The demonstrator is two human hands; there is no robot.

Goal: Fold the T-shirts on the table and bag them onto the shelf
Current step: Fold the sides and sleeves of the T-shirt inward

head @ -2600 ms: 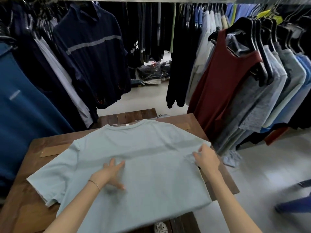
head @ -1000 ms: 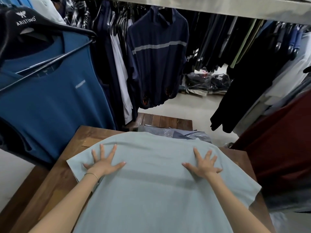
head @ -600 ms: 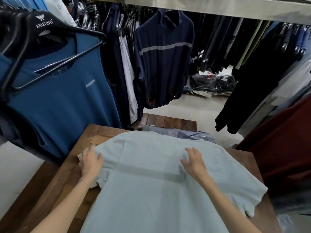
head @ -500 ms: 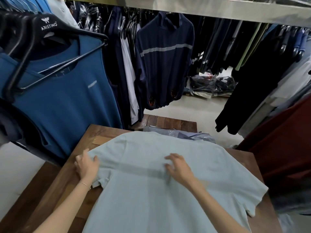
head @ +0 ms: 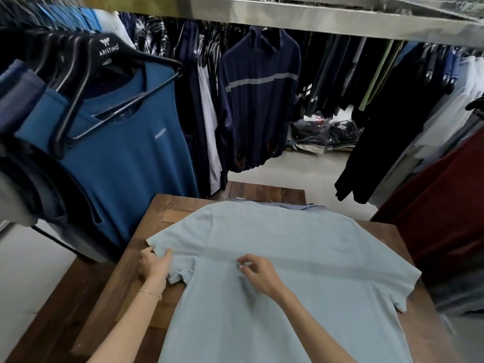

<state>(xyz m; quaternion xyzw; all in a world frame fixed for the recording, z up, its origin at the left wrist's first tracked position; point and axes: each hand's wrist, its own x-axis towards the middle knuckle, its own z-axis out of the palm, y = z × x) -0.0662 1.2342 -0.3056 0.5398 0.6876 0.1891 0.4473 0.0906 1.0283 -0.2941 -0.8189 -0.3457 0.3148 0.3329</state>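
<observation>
Pale blue T-shirt [head: 275, 271] lies spread flat, back side up, on the wooden counter [head: 167, 205], collar end away from the person, hem running off the near edge of view. Both short sleeves out to the sides; right sleeve reaches close to the counter's right edge

Left hand [head: 154, 265] has its grip on the left sleeve: thumb on top of the cloth near the sleeve hem, fingers seem tucked under, so pinching the sleeve. Right hand [head: 258, 275] sits mid-back of the shirt, thumb and forefinger curled together nipping a small pucker of fabric

Handling, as a judgement: light, thin knit, fully limp, no stiffness to hold a crease by itself. Will drape and wrinkle when lifted, drags a little on bare wood rather than sliding. Not fragile, can stretch if tugged hard

Where to hold: at sleeve hem and shoulder seam for the side fold, a pinch on the fold line mid-back as pivot; flat palm to smooth after

Under the collar end, a bluish layer, maybe plastic-bagged garments [head: 301, 205], can't tell for sure. Racks of hanging clothes all round, blue vest on hanger [head: 112, 153] just left of counter
</observation>
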